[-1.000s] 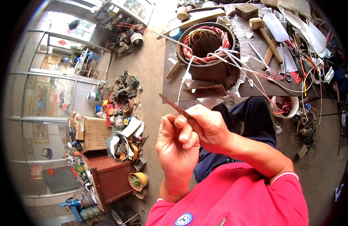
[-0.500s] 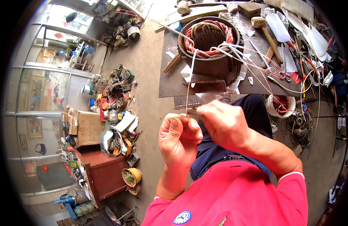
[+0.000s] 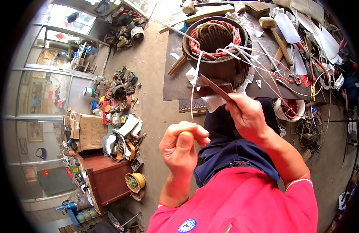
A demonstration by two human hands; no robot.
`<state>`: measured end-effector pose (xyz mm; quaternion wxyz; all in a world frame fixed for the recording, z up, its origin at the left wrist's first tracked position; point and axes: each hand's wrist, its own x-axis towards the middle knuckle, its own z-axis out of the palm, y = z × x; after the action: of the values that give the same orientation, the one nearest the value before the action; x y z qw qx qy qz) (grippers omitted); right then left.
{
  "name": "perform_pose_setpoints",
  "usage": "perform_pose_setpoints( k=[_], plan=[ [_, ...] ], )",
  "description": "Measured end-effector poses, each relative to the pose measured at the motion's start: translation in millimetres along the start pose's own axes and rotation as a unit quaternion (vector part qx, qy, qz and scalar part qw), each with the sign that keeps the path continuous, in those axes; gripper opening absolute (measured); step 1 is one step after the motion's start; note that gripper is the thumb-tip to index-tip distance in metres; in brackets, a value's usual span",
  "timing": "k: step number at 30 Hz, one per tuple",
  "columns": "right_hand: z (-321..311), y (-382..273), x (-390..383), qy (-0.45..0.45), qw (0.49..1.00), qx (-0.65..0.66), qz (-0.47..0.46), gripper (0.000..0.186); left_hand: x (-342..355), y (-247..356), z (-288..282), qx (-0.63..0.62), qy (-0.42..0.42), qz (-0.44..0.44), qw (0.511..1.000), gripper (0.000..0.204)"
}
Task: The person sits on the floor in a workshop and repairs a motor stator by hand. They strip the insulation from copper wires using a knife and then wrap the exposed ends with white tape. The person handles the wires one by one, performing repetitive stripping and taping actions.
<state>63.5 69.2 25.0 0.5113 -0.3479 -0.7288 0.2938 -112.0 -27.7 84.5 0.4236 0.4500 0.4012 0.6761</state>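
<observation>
A round motor stator [image 3: 220, 72] with red and white windings stands on the dark workbench. From its near rim a sleeved lead wire [image 3: 192, 101] runs down to my left hand [image 3: 181, 146], whose fingers are curled closed at the wire's lower end. The fingers partly hide where they grip it. My right hand [image 3: 247, 116] is closed around a long, flat, dark brown blade [image 3: 215, 87]. That blade points up and left toward the stator's base, a short way right of the wire.
On the workbench [image 3: 175, 87], right of the stator, lie a mallet [image 3: 278, 37], scissors [image 3: 278, 70] and loose wires. A white bucket [image 3: 290, 110] with red wire stands below the bench edge. Motor parts [image 3: 119, 87] and a cardboard box [image 3: 95, 132] sit at the left.
My right hand has moved up and right, away from my left hand, and the blade now shows clearly. My left hand has shifted slightly down and left.
</observation>
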Motion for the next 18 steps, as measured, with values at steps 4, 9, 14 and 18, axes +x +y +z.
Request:
perform_pose_setpoints(
  k=[4, 9, 14, 18],
  plan=[
    [-15.7, 17.1, -49.4, -0.039, 0.992, 0.056, 0.109, 0.010, 12.7, -14.4, -14.2, -0.057, 0.130, 0.042, 0.989, 0.041],
    [-19.0, 25.4, -91.8, -0.021, 0.949, 0.151, 0.276, 0.011, 56.2, -45.9, -10.8, 0.150, 0.120, 0.010, 0.981, 0.053],
    [-15.8, 23.8, -103.6, -0.013, 0.944, 0.167, 0.283, 0.011, 121.9, -40.2, 43.9, 0.417, -0.098, 0.253, 0.867, 0.040],
    [-14.9, 18.7, -103.4, -0.029, 0.943, 0.167, 0.286, 0.011, 156.3, -38.4, 96.9, 0.531, -0.206, 0.318, 0.758, 0.034]
  ],
)
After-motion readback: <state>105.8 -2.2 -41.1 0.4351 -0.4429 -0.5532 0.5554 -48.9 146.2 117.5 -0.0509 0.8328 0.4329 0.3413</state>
